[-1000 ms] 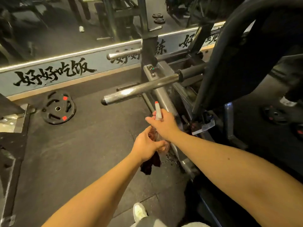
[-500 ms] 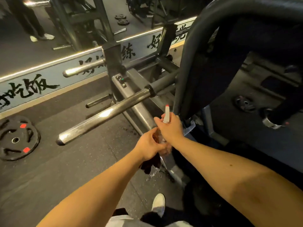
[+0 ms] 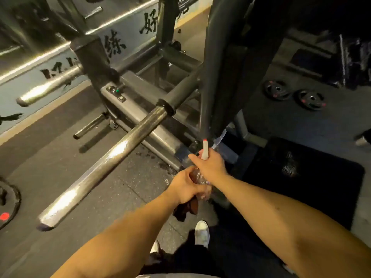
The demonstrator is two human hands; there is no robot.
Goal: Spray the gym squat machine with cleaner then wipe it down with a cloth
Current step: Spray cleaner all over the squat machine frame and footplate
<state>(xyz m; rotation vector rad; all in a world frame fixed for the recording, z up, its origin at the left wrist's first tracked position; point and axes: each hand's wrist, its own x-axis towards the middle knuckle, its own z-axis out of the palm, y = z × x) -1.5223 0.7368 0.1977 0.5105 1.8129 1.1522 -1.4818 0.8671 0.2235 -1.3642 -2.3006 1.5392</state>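
My right hand (image 3: 210, 165) grips the head of a spray bottle (image 3: 205, 150), whose white nozzle with a red tip points up at the dark frame tube (image 3: 212, 77) of the squat machine. My left hand (image 3: 185, 186) holds the clear lower body of the bottle together with a dark cloth (image 3: 186, 208) that hangs down below the fist. A long steel weight sleeve (image 3: 112, 157) of the machine juts toward me on the left. Wet spots darken the floor beside the machine's base rail (image 3: 140, 117).
Black weight plates lie on the floor at the right (image 3: 310, 100) and at the left edge (image 3: 8, 205). A black mat (image 3: 301, 177) lies to the right. A mirror wall with a lettered band (image 3: 120, 45) runs behind. My white shoe (image 3: 201, 233) stands below my hands.
The view has moved closer and to the right along the machine. Both hands keep their hold on the bottle and cloth, now nearer the upright frame tube.
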